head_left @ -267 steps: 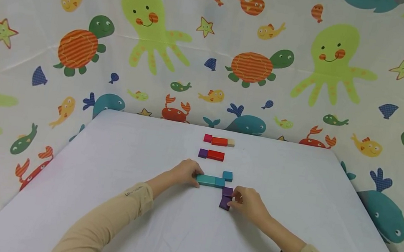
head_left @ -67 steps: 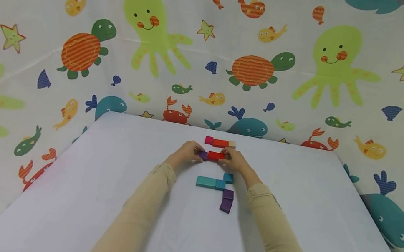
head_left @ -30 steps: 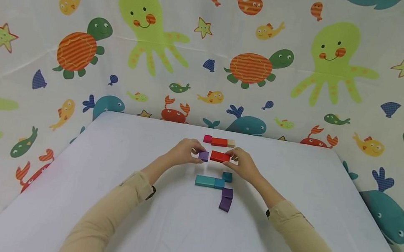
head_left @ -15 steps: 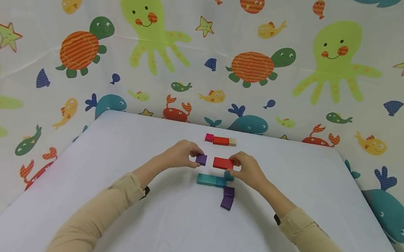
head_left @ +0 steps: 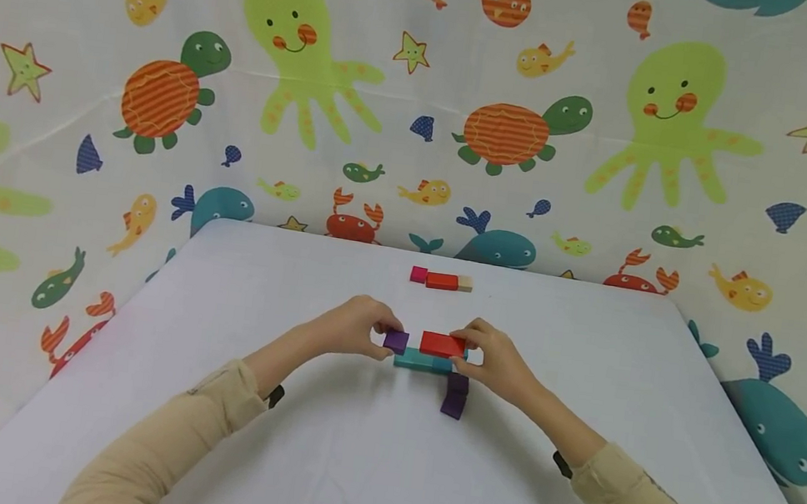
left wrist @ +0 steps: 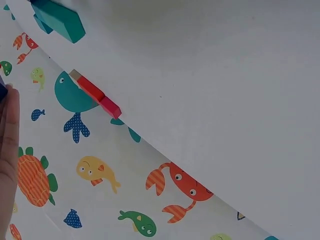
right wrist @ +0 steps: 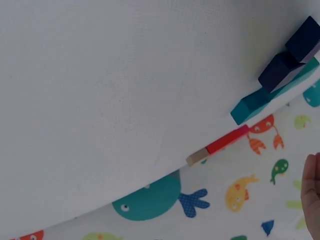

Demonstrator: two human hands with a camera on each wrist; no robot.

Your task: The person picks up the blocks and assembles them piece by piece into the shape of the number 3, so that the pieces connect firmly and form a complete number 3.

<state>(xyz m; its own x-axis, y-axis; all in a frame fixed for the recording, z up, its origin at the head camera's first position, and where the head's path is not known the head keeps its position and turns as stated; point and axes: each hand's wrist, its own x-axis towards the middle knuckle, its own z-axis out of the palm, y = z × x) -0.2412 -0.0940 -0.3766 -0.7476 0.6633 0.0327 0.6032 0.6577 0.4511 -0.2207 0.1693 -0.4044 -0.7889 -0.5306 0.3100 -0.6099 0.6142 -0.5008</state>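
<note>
Sea-creature cloth (head_left: 406, 109) backs the white counter (head_left: 624, 363); left hand (head_left: 352, 326) pinches a raised purple block (head_left: 396, 342), right hand (head_left: 499, 363) a raised red block (head_left: 441, 345).

Left grip (head_left: 356, 326) and right grip (head_left: 499, 363) pinched; arms (head_left: 162, 432) angled inward

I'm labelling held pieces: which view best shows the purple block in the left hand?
The head view: the purple block shows almost whole, pinched in the left hand. The left wrist view catches only a dark sliver at its left edge; the right wrist view doesn't show it.
</note>
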